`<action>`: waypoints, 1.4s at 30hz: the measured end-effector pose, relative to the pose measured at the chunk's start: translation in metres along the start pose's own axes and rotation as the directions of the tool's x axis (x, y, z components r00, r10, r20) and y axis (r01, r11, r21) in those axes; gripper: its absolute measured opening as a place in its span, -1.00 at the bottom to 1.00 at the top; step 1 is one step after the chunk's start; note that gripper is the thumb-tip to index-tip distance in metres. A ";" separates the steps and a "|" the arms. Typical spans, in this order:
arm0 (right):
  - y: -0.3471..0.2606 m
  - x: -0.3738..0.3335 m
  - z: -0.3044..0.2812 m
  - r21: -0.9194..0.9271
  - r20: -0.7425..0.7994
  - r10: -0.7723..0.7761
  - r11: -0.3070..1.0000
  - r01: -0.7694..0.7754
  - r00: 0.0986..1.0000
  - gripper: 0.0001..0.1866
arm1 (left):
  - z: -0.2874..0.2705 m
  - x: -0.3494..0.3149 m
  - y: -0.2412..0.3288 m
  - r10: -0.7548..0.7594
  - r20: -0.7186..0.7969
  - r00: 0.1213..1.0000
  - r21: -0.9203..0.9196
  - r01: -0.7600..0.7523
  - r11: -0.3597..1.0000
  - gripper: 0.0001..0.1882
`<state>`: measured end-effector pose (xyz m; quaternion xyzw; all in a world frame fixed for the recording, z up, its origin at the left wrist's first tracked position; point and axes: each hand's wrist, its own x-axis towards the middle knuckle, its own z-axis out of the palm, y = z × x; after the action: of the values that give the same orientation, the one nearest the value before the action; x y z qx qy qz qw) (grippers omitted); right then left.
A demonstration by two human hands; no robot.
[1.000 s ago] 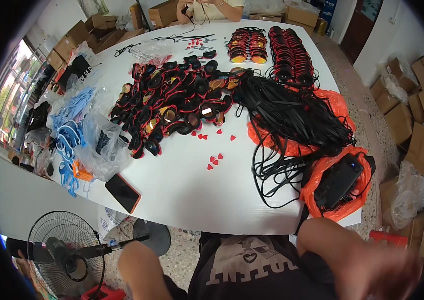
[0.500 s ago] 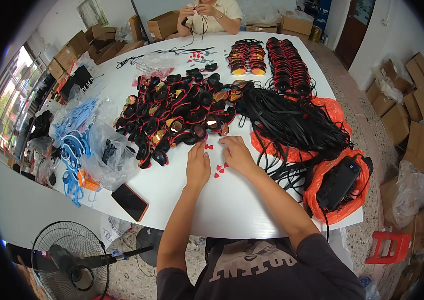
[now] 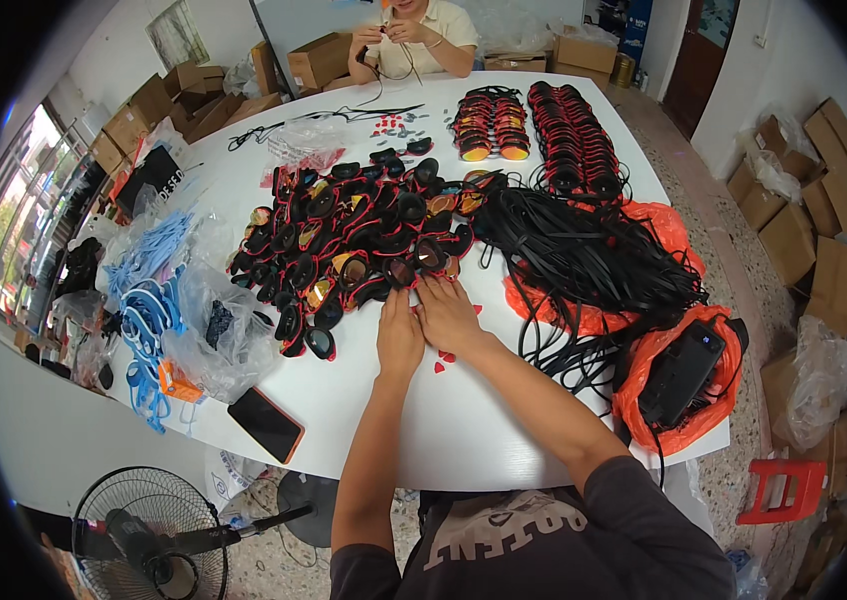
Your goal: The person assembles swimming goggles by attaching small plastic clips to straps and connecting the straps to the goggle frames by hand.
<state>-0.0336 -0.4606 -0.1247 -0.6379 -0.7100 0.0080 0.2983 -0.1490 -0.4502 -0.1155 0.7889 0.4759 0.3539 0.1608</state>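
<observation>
A large heap of swim goggles, black with red edging and some with orange mirrored lenses, covers the middle of the white table. My left hand rests at the heap's near edge, fingers stretched forward against the goggles. Beside it, almost touching, is my right hand, its fingers extended and lying side by side at the same edge. Anything under the fingertips is hidden. Small red pieces lie on the table by my right wrist, and another red piece shows beside that hand.
Black straps pile up at right, beside an orange bag holding a black device. Goggles stand in rows behind. Blue straps, clear plastic and a phone lie left. A co-worker sits opposite.
My right hand has moved left, close to my left hand, and now covers some of the red pieces. Goggles at the near edge have shifted slightly. The view has tilted a little.
</observation>
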 end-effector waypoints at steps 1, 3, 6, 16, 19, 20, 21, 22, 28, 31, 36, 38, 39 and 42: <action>-0.002 0.001 -0.003 -0.061 0.040 -0.002 0.998 0.005 0.999 -0.49 | -0.002 -0.001 0.000 -0.046 -0.001 0.999 -0.038 0.046 0.998 -0.62; -0.011 0.005 -0.006 -0.069 0.094 0.038 0.997 -0.032 0.995 -0.48 | -0.003 -0.003 -0.004 -0.040 -0.017 0.999 -0.081 0.038 0.996 -0.62; -0.008 0.005 -0.009 -0.080 0.129 0.072 0.995 -0.061 0.989 -0.48 | -0.002 0.001 0.003 -0.037 -0.031 0.999 -0.168 0.031 0.985 -0.63; -0.002 -0.037 -0.050 0.179 0.297 -0.107 0.982 0.055 0.949 -0.52 | -0.003 -0.004 -0.009 0.007 -0.049 0.999 -0.145 -0.014 0.989 -0.64; 0.008 -0.047 -0.044 0.089 0.020 0.131 0.987 -0.132 0.991 -0.48 | -0.001 -0.005 -0.002 -0.019 -0.025 0.999 -0.195 0.014 0.981 -0.63; 0.009 -0.049 -0.040 0.031 0.023 0.104 0.994 -0.105 0.994 -0.45 | -0.003 -0.006 0.001 -0.010 -0.017 1.000 -0.204 0.006 0.979 -0.63; 0.008 -0.053 -0.036 0.066 0.044 0.077 0.995 -0.080 0.996 -0.44 | -0.005 -0.007 0.005 -0.022 0.026 0.999 -0.188 0.027 0.982 -0.61; 0.004 -0.056 -0.033 0.101 0.064 0.046 0.994 -0.053 0.997 -0.43 | -0.006 -0.009 0.007 -0.035 0.067 0.997 -0.170 0.046 0.984 -0.60; 0.007 -0.045 -0.051 0.457 0.169 0.126 0.869 -0.191 0.978 -0.50 | -0.007 -0.033 0.022 0.116 0.135 0.984 -0.141 -0.096 0.985 -0.56; 0.035 -0.015 -0.072 0.488 -0.120 0.275 0.853 -0.184 0.954 -0.61 | -0.014 -0.046 0.036 0.214 0.199 0.956 -0.137 -0.189 0.972 -0.58; 0.069 0.022 -0.125 0.040 -0.269 0.192 0.981 -0.188 0.944 -0.68 | -0.035 -0.051 0.059 0.071 0.136 0.988 -0.407 -0.010 0.913 -0.60; 0.088 0.027 -0.148 -0.137 -0.149 0.179 0.970 -0.200 0.972 -0.68 | -0.061 -0.049 0.091 0.034 0.153 0.988 -0.574 0.061 0.816 -0.61; 0.100 0.028 -0.156 -0.262 -0.122 0.162 0.946 -0.189 0.979 -0.64 | -0.079 -0.044 0.120 0.121 0.109 0.987 -0.765 0.006 0.644 -0.62; 0.115 0.026 -0.198 -0.383 0.185 0.403 0.870 -0.312 0.896 -0.73 | -0.150 -0.047 0.212 0.281 -0.047 0.959 -0.999 -0.044 -0.017 -0.66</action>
<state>0.1559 -0.4888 0.0040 -0.7944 -0.6016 0.0230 0.0804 -0.1344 -0.6083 0.0954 0.5213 -0.0233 0.5333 0.6658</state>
